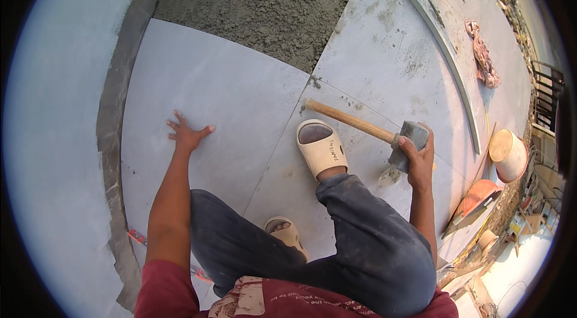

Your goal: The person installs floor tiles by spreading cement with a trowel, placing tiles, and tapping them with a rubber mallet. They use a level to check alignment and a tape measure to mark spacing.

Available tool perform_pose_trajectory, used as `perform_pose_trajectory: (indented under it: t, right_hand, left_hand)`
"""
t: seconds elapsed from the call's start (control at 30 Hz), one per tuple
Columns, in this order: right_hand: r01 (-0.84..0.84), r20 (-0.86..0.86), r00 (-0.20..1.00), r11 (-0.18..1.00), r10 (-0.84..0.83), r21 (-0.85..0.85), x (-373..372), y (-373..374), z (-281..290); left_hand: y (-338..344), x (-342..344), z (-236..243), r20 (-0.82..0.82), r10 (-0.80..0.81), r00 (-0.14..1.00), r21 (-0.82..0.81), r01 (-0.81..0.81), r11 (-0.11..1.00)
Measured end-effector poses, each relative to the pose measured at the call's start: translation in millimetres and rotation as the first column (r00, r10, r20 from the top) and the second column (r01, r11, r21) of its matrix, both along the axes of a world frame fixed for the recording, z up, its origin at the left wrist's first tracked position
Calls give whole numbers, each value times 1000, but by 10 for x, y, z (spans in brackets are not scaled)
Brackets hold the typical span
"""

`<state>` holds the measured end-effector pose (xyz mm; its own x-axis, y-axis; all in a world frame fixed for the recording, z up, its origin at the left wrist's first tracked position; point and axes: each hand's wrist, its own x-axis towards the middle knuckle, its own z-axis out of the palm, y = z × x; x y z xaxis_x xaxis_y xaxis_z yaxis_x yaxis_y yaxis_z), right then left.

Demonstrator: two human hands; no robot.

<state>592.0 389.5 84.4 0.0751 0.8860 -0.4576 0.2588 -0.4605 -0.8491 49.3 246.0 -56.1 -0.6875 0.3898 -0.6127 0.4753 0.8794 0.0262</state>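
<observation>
My left hand [190, 135] rests with spread fingers on a large pale grey floor tile [234, 84]. In my right hand [422, 159] is a mallet, gripped by its dark block head [412, 144]. Its wooden handle [348, 118] points left, above my sandalled foot. Beyond the tile's far edge lies a bed of rough wet mortar [258, 0]. A few mortar crumbs [315, 82] sit by the corner where the tile meets its neighbour. Just below the mallet head a trowel-like blade [389, 177] shows in part.
A wall with a bare cement strip [114, 102] runs along the left. On the right are a long metal straightedge [445, 48], a crumpled pink cloth [482, 57], a pale bucket [508, 154] and an orange basin [478, 196]. Rubble and tools lie at the far right edge.
</observation>
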Motion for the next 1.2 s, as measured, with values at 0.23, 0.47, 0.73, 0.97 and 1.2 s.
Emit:
perform_pose_trajectory:
  t: [0.23, 0.47, 0.73, 0.97, 1.2]
  right_hand:
    - [-86, 22, 996, 996, 85, 37, -321, 238, 108]
    - [-6, 12, 1000, 1000, 6, 22, 145, 161, 42]
    - [47, 440, 883, 963, -164, 265, 1102, 214, 485]
    - [23, 524, 832, 956, -181, 292, 976, 125, 543]
    - [-191, 683, 730, 958, -7, 215, 1014, 180, 792]
  left_hand:
    - [28, 34, -9, -5, -7, 1000, -30, 7, 1000]
    - [-7, -7, 82, -24, 7, 1000, -37, -8, 999]
    - [1068, 2454, 271, 413, -222, 883, 186, 156, 970]
    - [2123, 3553, 370, 185, -209, 960, 87, 195, 977]
    - [1531, 3024, 132, -39, -652, 757, 617, 531, 580]
